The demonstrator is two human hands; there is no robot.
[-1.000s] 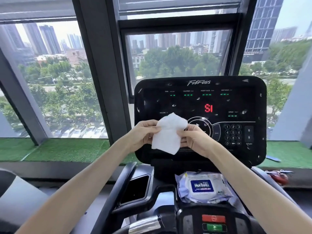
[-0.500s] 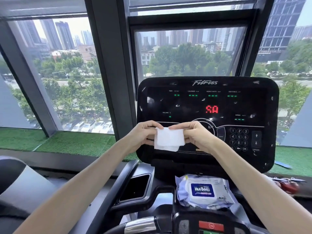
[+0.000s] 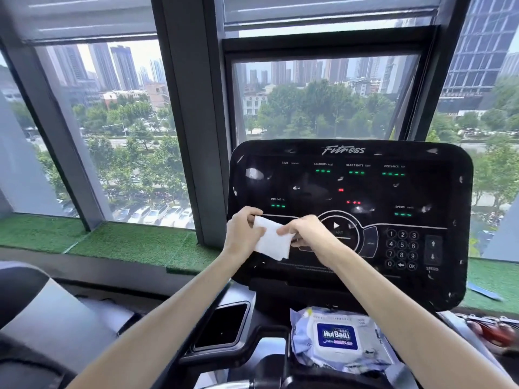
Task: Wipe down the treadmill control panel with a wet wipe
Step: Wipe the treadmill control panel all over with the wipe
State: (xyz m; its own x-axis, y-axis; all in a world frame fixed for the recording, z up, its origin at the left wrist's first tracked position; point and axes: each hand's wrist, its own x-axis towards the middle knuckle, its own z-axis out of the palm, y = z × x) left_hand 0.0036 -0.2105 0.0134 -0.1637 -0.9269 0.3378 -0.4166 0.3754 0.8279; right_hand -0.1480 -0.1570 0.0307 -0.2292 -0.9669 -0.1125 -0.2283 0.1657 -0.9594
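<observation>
The black treadmill control panel (image 3: 365, 186) fills the middle right, with green and red lights, a round start dial and a number keypad. In front of its lower left part I hold a folded white wet wipe (image 3: 271, 242) with both hands. My left hand (image 3: 243, 234) grips the wipe's left edge and my right hand (image 3: 304, 231) pinches its right edge. The wipe hangs just in front of the panel; whether it touches the surface I cannot tell.
A pack of wet wipes (image 3: 337, 338) with a blue label lies on the console tray below the panel. A black recessed holder (image 3: 222, 324) sits to its left. Behind the treadmill are a window frame (image 3: 188, 122) and a green turf ledge (image 3: 134, 242).
The wipe has gone from an open hanging sheet to a smaller folded pad between my hands. The panel's red display changed.
</observation>
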